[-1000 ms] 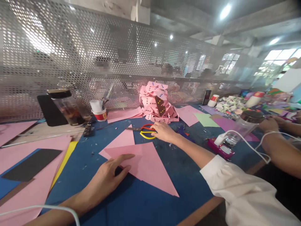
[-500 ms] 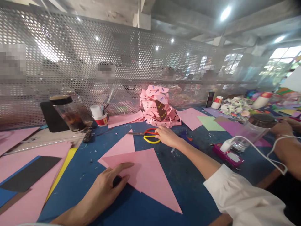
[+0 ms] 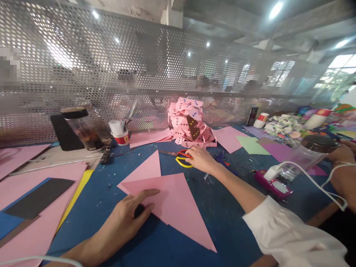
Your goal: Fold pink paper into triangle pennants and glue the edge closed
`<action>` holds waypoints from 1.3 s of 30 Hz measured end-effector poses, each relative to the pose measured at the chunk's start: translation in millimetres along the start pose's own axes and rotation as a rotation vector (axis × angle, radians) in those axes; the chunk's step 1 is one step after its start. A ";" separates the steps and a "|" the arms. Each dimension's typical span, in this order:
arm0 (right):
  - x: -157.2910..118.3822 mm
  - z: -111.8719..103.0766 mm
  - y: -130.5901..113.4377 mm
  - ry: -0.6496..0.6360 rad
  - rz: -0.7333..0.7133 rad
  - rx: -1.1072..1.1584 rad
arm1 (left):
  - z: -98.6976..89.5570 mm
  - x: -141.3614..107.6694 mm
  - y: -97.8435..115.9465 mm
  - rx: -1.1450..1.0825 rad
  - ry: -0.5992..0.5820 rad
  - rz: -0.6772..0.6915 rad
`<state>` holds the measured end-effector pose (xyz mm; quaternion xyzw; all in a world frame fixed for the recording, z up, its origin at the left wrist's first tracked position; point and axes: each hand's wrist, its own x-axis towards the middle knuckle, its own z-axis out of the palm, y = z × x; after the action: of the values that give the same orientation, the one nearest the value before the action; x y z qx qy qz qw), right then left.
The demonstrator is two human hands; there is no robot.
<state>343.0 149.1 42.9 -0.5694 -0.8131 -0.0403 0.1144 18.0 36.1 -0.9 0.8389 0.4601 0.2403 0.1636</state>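
My left hand rests on a folded sheet of pink paper, thumb and index finger apart and stretched out over it. A corner of the pink paper sticks out behind as a triangle. Beyond the paper, my right hand reaches to a pair of scissors with red and yellow handles. Its fingers close on the handle loops, and the blades point left across the blue table. Part of the handles is hidden by my fingers.
A heap of dotted pink paper pieces stands against the perforated screen. Left are a lidded jar, a paper cup and layered sheets. Right are a purple device with a cable, another jar and another person's arm.
The scissors have shifted slightly to the right with my right hand on their handles. My left hand stays on the pink paper. The whole view has shifted a little.
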 end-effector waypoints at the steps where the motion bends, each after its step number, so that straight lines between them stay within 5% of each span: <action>1: -0.2 2.4 -1.5 -0.007 -0.007 0.000 | 0.0 0.2 0.4 -0.005 0.009 0.003; 12: -0.2 11.9 0.1 0.037 0.088 0.043 | -5.3 1.2 8.0 -0.047 0.018 0.002; 18: -4.4 -4.7 -26.1 0.096 0.011 0.295 | -11.2 2.1 10.5 -0.123 0.084 -0.014; 26: -11.0 -24.1 -44.5 -0.133 -0.122 0.733 | -19.4 4.2 17.3 -0.164 0.145 -0.026; 37: -5.8 -18.4 -32.0 -0.335 -0.159 0.878 | -17.8 -4.1 16.4 -0.216 0.016 0.104; 39: -6.2 -20.5 -28.2 -0.389 -0.178 0.882 | -20.6 -8.7 16.3 -0.208 0.095 0.117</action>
<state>321.5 129.6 63.1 -0.3919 -0.8045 0.4053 0.1867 13.9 21.2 22.2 0.8306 0.3901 0.3353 0.2132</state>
